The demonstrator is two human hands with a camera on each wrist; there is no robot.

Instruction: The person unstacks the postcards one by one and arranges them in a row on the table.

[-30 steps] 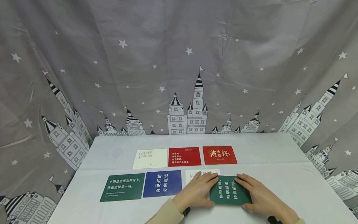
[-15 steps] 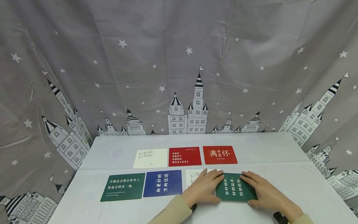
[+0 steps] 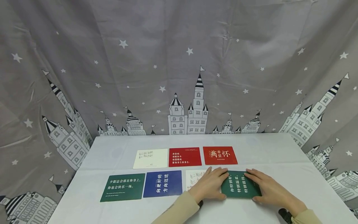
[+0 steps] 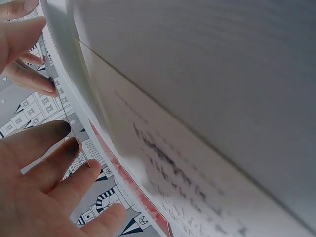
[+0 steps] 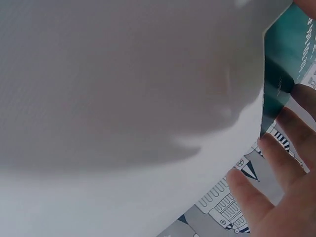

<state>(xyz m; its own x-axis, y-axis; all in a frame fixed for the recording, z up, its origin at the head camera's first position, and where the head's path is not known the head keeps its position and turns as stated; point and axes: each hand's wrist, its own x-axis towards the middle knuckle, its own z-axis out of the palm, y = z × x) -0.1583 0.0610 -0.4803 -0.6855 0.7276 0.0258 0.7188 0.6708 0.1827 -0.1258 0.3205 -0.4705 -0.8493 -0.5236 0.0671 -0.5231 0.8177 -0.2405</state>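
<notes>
A grey fabric curtain printed with white stars and castles (image 3: 179, 77) hangs behind and to both sides of a white-covered bench (image 3: 279, 155), beyond the hands. The bench runs wide, with bare cloth to the right of the right hand and along the near edge to the left of the left sleeve.

Two rows of flat rectangular paper cards lie on the bench. In the row beyond the hands: a cream card with small handwriting (image 3: 150, 158), a red card with white lines of text (image 3: 185, 156), and a red card with large gold characters (image 3: 220, 155), edge to edge with narrow gaps. To the left of the left hand lie a dark green card with white text (image 3: 123, 187) and a blue card with white text (image 3: 162, 183).

A white card with grey handwriting (image 3: 193, 179) lies partly under the left hand (image 3: 210, 186). Just right of it, between both hands, sits a dark green card with white vertical text (image 3: 239, 188), flat on the bench, its far edge near the gold-lettered card.

The left hand rests with fingers straight and spread, touching the green card's left edge. The right hand (image 3: 268, 189) lies flat with fingers straight, pressing on the card's right edge.
</notes>
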